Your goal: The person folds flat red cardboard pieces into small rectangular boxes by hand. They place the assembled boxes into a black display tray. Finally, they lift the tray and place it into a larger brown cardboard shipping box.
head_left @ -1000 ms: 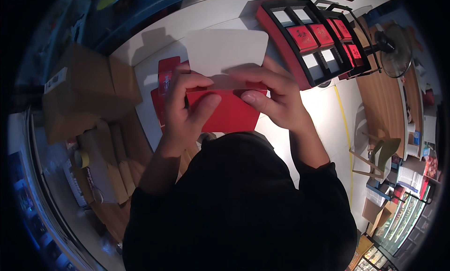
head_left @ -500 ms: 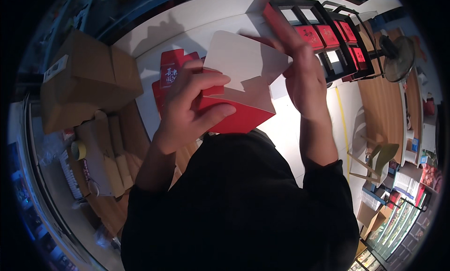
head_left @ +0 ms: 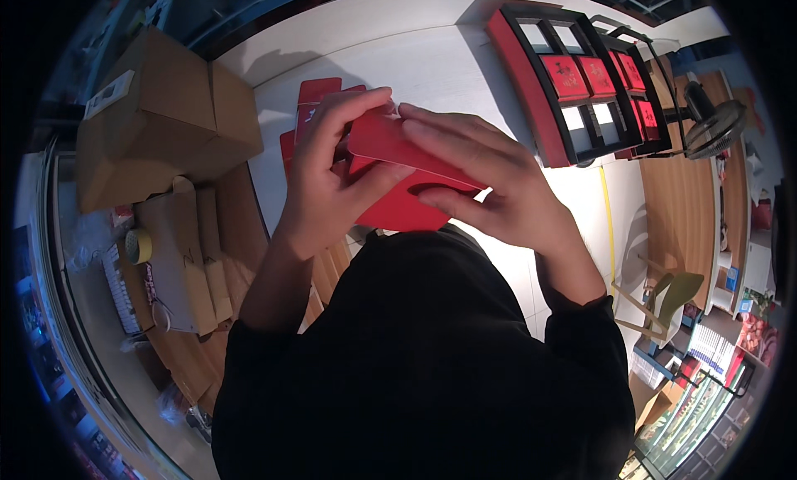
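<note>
Both hands hold a small red cardboard box (head_left: 398,199) close in front of my chest, above a white table (head_left: 432,56). My left hand (head_left: 328,177) grips the box's left side, fingers curled over its top edge. My right hand (head_left: 490,181) lies flat across the red lid flap, pressing it down over the box. Behind my left hand a pile of flat red box blanks (head_left: 314,96) lies on the table, partly hidden.
A black-and-red tray (head_left: 581,90) with compartments holding red and white packets lies at the table's far right. Brown cartons (head_left: 162,119) stack at the left, with flat cardboard and a tape roll (head_left: 139,246) below. A fan (head_left: 714,123) and chair (head_left: 672,293) stand right.
The box's white-lined lid stood open with my right hand raised; now the lid is folded down and my right hand covers it. The box has come closer to my chest.
</note>
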Demonstrator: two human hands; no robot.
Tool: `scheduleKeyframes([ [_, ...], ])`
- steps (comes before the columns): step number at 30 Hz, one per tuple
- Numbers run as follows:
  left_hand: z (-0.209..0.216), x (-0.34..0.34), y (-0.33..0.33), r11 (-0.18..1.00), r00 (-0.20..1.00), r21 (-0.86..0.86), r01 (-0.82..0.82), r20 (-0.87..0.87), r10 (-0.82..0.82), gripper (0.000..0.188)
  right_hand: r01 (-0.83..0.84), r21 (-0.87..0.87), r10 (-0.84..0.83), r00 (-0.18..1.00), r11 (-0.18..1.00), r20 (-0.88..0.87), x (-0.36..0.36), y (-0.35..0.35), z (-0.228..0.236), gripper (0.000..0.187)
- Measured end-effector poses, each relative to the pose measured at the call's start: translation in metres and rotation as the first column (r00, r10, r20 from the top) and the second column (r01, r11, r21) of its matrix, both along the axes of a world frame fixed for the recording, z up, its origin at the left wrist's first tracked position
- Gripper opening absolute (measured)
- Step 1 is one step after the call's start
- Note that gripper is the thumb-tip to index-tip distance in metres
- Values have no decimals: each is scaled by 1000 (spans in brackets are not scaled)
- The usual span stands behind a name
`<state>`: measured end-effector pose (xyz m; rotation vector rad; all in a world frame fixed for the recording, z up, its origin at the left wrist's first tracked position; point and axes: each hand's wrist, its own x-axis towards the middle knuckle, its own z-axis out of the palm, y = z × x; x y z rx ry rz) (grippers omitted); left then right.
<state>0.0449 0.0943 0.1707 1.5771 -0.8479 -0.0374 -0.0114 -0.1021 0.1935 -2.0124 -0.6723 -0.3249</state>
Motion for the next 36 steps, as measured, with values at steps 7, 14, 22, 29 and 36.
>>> scheduleKeyframes([
  [7,-4,1,3,994,998,-105,-8,60,15,46,6,327,29,994,945,-103,-4,0,-15,48],
  [14,7,2,3,994,991,-39,105,83,-102,51,-34,276,52,997,960,-56,-2,-7,-24,47],
  [22,6,-7,-5,1000,996,-11,15,90,-14,47,58,393,-33,997,918,-70,-6,-2,-23,39],
  [29,8,-5,-5,999,985,40,-1,170,-6,49,58,379,-63,998,924,1,-3,-4,-25,38],
  [36,-5,-9,-15,992,992,-35,-120,-47,118,88,252,435,-149,955,864,-258,-10,-5,-14,38],
])
